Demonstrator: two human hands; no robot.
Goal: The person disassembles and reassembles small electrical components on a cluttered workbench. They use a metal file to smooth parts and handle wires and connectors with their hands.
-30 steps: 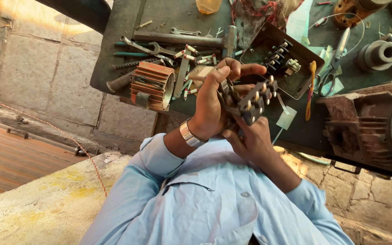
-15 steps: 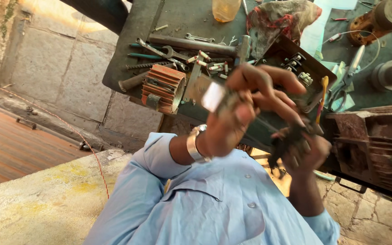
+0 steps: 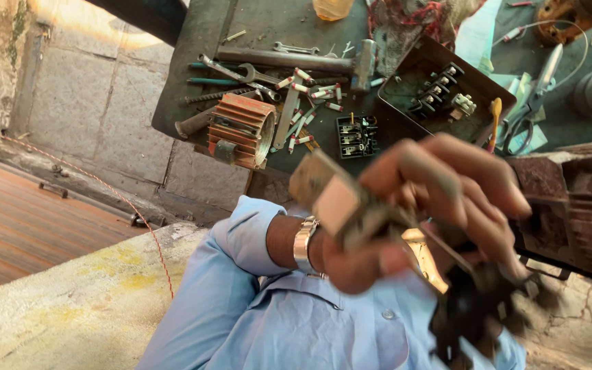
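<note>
The left hand [image 3: 405,212], close to the camera and blurred, curls its fingers [image 3: 460,178] around a small flat block [image 3: 334,199] with a pale face, the thumb pressing from below so the block is pinched between thumb and fingers. A metal watch [image 3: 304,241] sits on that wrist above a light blue sleeve [image 3: 248,240]. Just right of and below the hand hangs a dark, many-pronged terminal block [image 3: 477,312], too blurred to make out clearly. The right hand is hidden behind it and the left hand, so I cannot tell how its fingers stand.

Farther off lies a dark workbench [image 3: 193,62]. On it, left of centre, rests an orange finned motor housing [image 3: 241,130]. Beside that, to the right, sits a small black terminal block [image 3: 355,136], with short white-and-red sleeved pieces [image 3: 306,89] scattered around. A hammer [image 3: 296,58] lies across the far part of the bench, with wrenches [image 3: 231,68] just to its left. An open dark tray [image 3: 491,92] holds more black terminal parts [image 3: 436,89]. At the right edge stands a rusty motor body [image 3: 570,205].
</note>
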